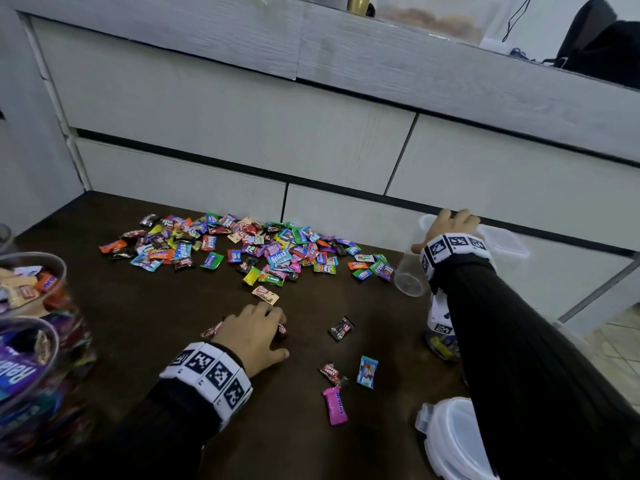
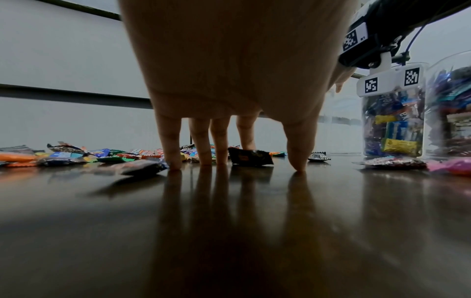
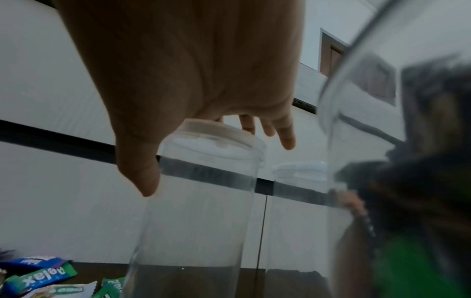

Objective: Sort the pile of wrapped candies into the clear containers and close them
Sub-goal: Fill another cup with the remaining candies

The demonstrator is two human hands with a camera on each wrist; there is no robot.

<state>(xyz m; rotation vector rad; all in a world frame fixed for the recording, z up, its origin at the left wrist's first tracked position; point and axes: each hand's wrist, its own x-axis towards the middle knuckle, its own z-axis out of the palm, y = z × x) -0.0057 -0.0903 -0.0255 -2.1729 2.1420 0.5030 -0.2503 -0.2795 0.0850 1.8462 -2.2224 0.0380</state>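
A pile of wrapped candies (image 1: 249, 247) lies spread over the dark table (image 1: 156, 323) by the cabinet front. My left hand (image 1: 256, 327) is arched over the table in front of the pile, holding nothing. In the left wrist view its fingertips (image 2: 175, 165) stand straight down on the wood, with a dark candy (image 2: 249, 158) just behind them. My right hand (image 1: 450, 226) lies on the lidded top of an empty clear container (image 1: 412, 271) at the right. In the right wrist view its thumb (image 3: 142, 175) hangs clear of that container (image 3: 198, 211), and the fingers reach past the lid.
Two candy-filled open jars (image 1: 31, 282) stand at the left edge. A partly filled jar (image 1: 440, 344) sits under my right forearm, a loose lid (image 1: 450, 441) near it. A second empty lidded container (image 3: 298, 201) stands further right. Loose candies, one pink (image 1: 334, 405), lie at front centre.
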